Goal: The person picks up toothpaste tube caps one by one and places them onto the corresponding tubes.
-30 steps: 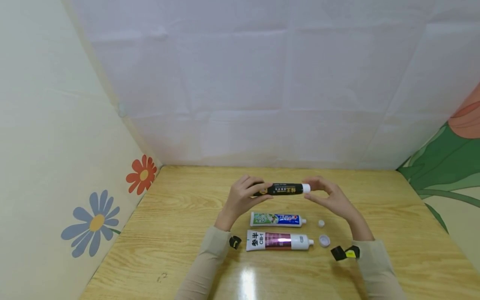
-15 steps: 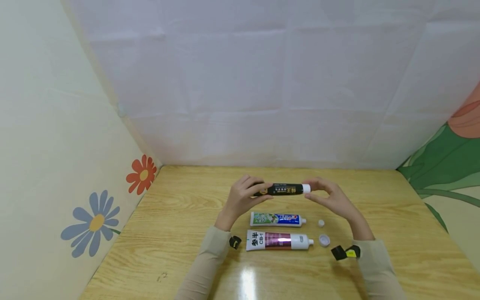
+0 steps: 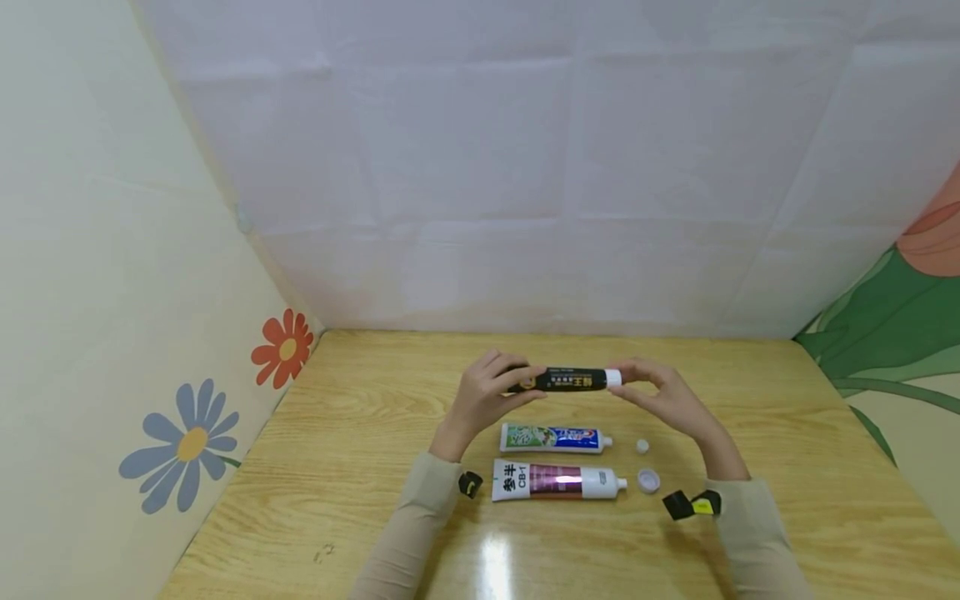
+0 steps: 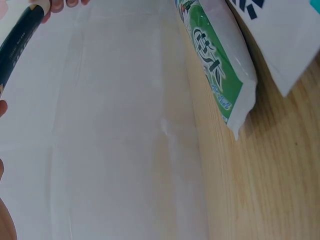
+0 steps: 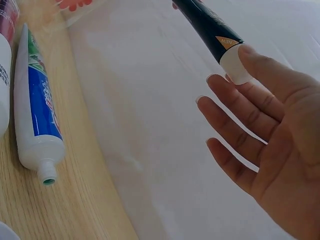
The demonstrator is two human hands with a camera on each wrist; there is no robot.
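Note:
A black toothpaste tube (image 3: pixel 573 379) with gold lettering is held level above the table, its white cap (image 3: pixel 613 377) pointing right. My left hand (image 3: pixel 487 396) grips the tube's rear part between thumb and fingers. At the other end my right hand (image 3: pixel 663 396) pinches the cap; in the right wrist view the thumb lies on the cap (image 5: pixel 234 65) and the lower fingers are spread apart. Below the hands lie a green-and-blue toothpaste tube (image 3: pixel 551 438) and a white-and-maroon toothpaste tube (image 3: pixel 558 481), both with bare nozzles to the right.
A small white cap (image 3: pixel 642 447) and a larger white cap (image 3: pixel 648 481) lie right of the two uncapped tubes. The wooden table (image 3: pixel 337 467) meets a white-covered wall (image 3: pixel 480 208) at the back. Side walls carry painted flowers (image 3: pixel 192 445).
Both hands stay almost still on the black toothpaste tube and its cap. The tubes and caps on the table have not moved.

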